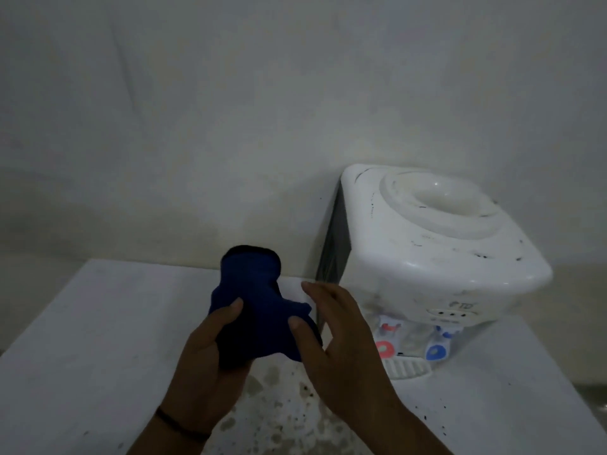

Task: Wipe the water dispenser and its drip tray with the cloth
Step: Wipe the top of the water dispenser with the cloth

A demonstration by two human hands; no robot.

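- The step in hand is judged to be preparation: the cloth (259,307) is being bunched or folded between both hands, held above the counter (98,323), and no surface of the water dispenser (427,257) is touched by it.
- The cloth is gripped by the left hand (210,362), with the thumb pressed onto its near face and the fingers wrapped out of sight behind it.
- The cloth's edge at 3 o'clock is pinned by the thumb of the right hand (338,353); the remaining fingers of that hand are extended and loosely spread, pointing toward 11 o'clock.
- A thin dark band (182,426) is worn on the left wrist.
- The water dispenser is located at 2 o'clock from the hands, set against the wall (230,110), just beside the right hand.
- The drip tray (405,369) is found below the taps, at 3 o'clock from the right hand.
- The next move is judged to call for a flat pad of cloth in one hand, carried toward 2 o'clock onto the dispenser top.
- The cloth is dark blue, soft and thick, folded into a rounded bundle.
- The dispenser body is smooth white plastic with rounded corners and a round recessed well on top; dark scuffs and specks are visible across it.
- A red tap (386,349) and a blue tap (437,351) are fitted at the front.
- The drip tray is white and ribbed with slots.
- The counter is pale; its near portion is speckled and stained.
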